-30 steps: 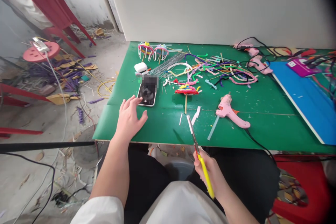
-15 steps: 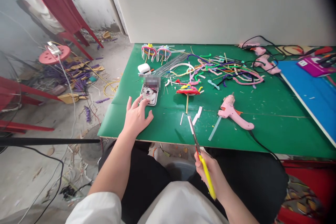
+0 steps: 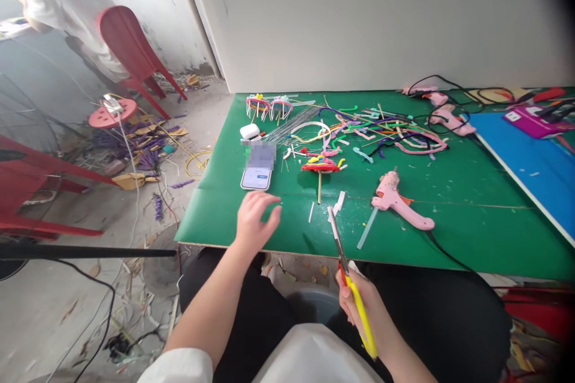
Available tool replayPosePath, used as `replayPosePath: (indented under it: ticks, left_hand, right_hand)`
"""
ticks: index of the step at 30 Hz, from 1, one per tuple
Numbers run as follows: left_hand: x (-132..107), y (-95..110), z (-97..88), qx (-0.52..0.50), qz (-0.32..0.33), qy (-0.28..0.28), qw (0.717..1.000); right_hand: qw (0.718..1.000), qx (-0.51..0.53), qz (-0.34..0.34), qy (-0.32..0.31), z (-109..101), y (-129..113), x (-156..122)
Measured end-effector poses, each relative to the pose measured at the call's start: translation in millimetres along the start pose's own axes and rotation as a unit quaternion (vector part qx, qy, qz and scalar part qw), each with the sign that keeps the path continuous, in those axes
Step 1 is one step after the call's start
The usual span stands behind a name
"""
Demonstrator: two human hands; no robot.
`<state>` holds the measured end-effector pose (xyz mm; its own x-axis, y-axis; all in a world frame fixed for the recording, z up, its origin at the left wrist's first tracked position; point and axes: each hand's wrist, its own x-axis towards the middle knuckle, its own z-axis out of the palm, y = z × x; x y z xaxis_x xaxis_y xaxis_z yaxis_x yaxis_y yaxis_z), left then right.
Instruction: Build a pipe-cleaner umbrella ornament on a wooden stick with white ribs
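My left hand [image 3: 255,220] hovers over the front of the green table [image 3: 449,215], fingers loosely apart and holding nothing, just short of a phone [image 3: 256,178] whose screen is lit. My right hand [image 3: 359,299] is closed on yellow-handled scissors [image 3: 348,278], below the table's front edge, with the blades pointing up over the edge. Past the blades stands a red and yellow pipe-cleaner figure on a stick [image 3: 320,166], with white paper strips [image 3: 338,202] beside it. A pink glue gun [image 3: 399,202] lies to the right.
Loose coloured pipe cleaners [image 3: 381,125] and thin wires cover the table's back. A white earbud case [image 3: 250,131] and two small crafted pieces [image 3: 269,105] sit back left. A blue board [image 3: 530,167] lies right. Red chairs [image 3: 130,48], floor litter and another person [image 3: 58,0] are left.
My left hand has drawn back from the phone toward the table's front and shifted right. The phone screen changed from a dog picture to a light page. The scissors stayed put.
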<state>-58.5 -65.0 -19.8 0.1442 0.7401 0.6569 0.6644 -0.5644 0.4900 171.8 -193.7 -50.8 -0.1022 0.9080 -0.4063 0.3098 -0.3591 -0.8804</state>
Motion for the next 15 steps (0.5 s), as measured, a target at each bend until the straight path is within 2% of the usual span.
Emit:
replayPosePath:
  ticks: [4,6,8,10,12,15]
  left_hand:
    - [-0.6,45.1,16.8,-0.094,0.012,-0.092,0.991]
    - [0.9,51.8,18.2,-0.142,-0.034,-0.109,0.983]
    - [6.1,43.3,15.5,-0.108,-0.033,-0.094,0.989]
    - [15.2,24.8,12.5,0.009,-0.006,-0.066,0.998]
    - [25.6,5.4,12.3,0.101,-0.028,-0.112,0.988]
    - [36.6,-10.5,18.6,0.149,-0.051,-0.178,0.971]
  right_hand:
    - [1.0,-0.012,0.002,0.025,5.1,-12.1,-4.2]
    - [0.999,-0.017,0.007,0.03,5.7,-14.9,-5.3]
    - [0.999,-0.027,0.022,0.034,5.2,-15.6,-5.4]
    - [0.998,-0.042,0.04,0.039,4.1,-14.4,-4.5]
    - [0.997,-0.047,0.048,0.038,3.1,-11.7,-2.9]
    - [0.999,-0.042,0.034,0.005,2.1,-6.5,-1.0]
